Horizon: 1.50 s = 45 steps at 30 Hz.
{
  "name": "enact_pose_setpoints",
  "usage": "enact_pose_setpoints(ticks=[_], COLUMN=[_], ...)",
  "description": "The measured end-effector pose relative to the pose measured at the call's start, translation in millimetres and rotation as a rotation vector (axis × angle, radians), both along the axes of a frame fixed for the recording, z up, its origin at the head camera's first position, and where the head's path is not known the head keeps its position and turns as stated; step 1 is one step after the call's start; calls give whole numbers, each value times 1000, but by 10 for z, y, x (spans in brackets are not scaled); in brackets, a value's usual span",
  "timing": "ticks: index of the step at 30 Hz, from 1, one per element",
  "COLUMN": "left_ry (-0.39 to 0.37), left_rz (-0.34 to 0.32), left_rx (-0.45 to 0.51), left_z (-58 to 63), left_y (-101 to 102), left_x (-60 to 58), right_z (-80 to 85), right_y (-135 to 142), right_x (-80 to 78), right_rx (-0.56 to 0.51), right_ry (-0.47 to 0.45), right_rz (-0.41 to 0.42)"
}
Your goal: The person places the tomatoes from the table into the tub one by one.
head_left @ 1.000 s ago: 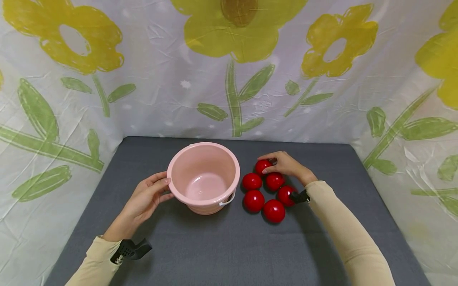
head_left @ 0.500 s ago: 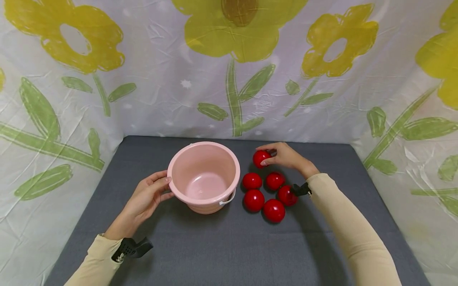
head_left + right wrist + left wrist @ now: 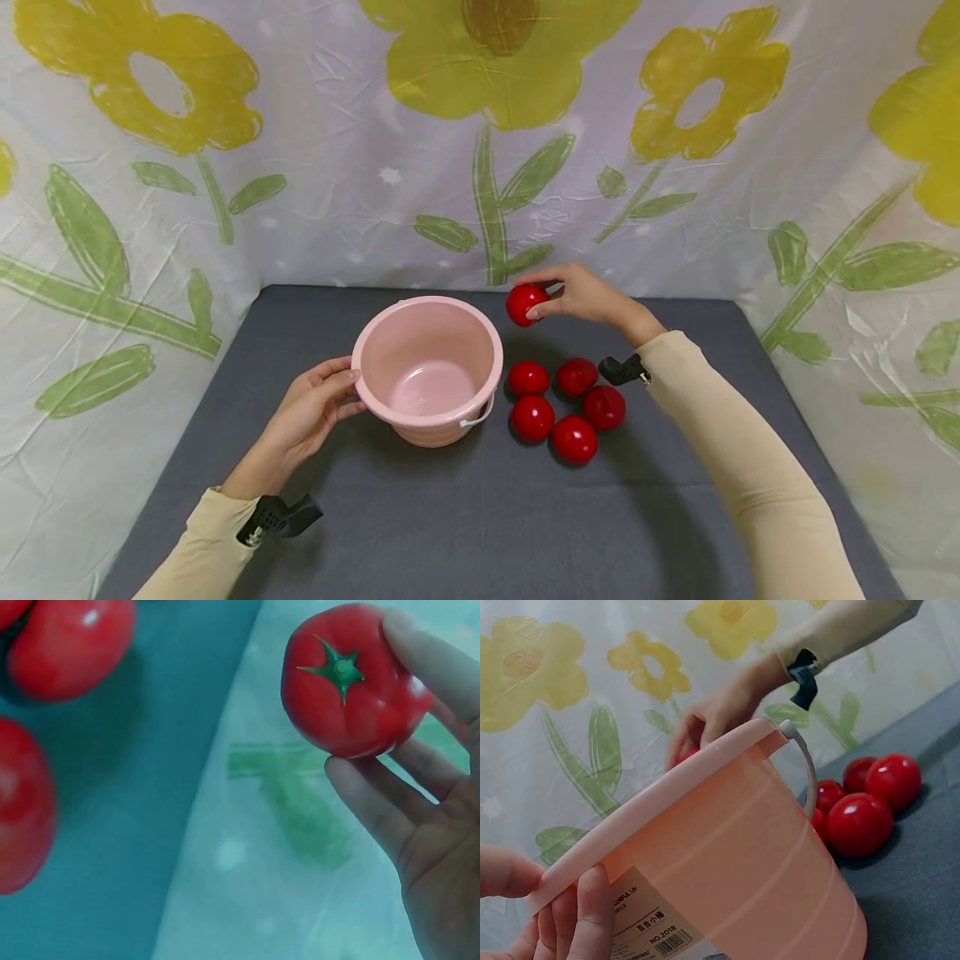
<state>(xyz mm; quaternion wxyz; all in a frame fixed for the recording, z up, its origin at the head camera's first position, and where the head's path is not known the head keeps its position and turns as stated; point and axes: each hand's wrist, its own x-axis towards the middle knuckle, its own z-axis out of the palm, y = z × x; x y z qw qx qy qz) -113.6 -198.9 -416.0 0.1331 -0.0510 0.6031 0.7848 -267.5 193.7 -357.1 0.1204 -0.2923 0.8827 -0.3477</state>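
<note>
A pink bucket [image 3: 427, 367] with a white handle [image 3: 477, 414] stands on the dark cloth; its visible inside holds nothing. My left hand [image 3: 311, 408] pinches the bucket's left rim, thumb on one side and fingers underneath, as the left wrist view shows. Up in the air, right of the bucket's back rim, my right hand [image 3: 581, 296] grips a red tomato [image 3: 527, 305]. Its green star-shaped stem top faces the right wrist camera. Several more tomatoes [image 3: 532, 418] lie in a cluster on the cloth between the bucket and my right forearm.
Dark grey cloth [image 3: 465, 525] covers the table. A white sheet [image 3: 337, 167] printed with yellow flowers hangs behind and at both sides. A printed label [image 3: 656, 922] is on the bucket's side.
My right hand has lifted a tomato off the cluster, then carried it up and left toward the bucket. The left hand and the bucket have stayed in place.
</note>
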Motion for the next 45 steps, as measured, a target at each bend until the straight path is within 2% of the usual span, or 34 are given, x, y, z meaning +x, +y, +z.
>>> enact_pose_setpoints(ticks=[12,17,23,29,34,45], left_ry=[7,6,8,8,-3,2], left_rz=[-1,0,2,4,9,-4], left_rx=[-4,-8,9,10,2,-25], left_z=[6,10,1,-6,-6,5], left_y=[10,7,8,8,11,11], left_x=[-2,1,-10,-8,-3,2], right_z=[348,418,431,432,394,358], right_y=[-315,-481,-710,-931,-1091,-1384], right_x=[32,53,78,129,139,152], right_rx=[-65,-59,-83,-66,-38,73], right_ry=[21,22,3,42,48,44], right_rz=[50,113,248,324,371,418])
